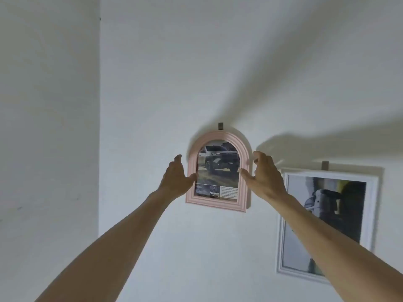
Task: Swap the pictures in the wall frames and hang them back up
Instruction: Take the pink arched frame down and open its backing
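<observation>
Matt pink ridged frame (218, 203), glossy print (218, 168)

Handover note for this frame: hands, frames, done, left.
Left hand: open, thumb touching the pink arched frame at its left edge.
Right hand: open, thumb on its right edge; no firm grip.
Pink frame holds a car picture and hangs under a wall hook. White frame hangs lower right on its own hook.
Swap status: cannot tell.
Next: check both frames.
</observation>
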